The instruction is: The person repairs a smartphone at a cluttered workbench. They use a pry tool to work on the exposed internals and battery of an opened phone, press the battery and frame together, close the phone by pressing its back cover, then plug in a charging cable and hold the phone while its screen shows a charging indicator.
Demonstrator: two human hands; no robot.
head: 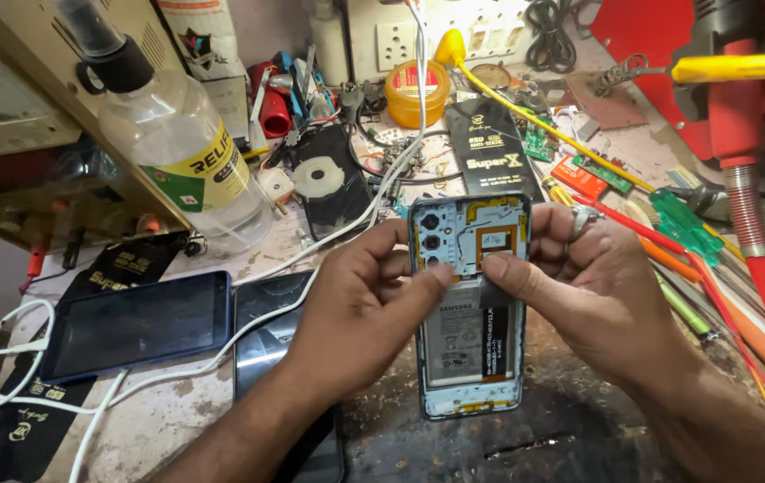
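Workbench (186, 402): worn, stained surface. Dark phone (136, 324) laid near left w/ white cable (7, 362) attached. Clear liquid bottle (181, 148) stood far left. Yellow tape roll (416, 89) placed far centre. Screwdrivers (722, 295) laid at right.

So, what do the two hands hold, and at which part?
Both hold the opened phone, its back cover off. The left hand grips its left edge, the right hand its right edge; both thumbs meet over its middle.

phone (469, 295) middle hidden, bottle (177, 143) top cropped
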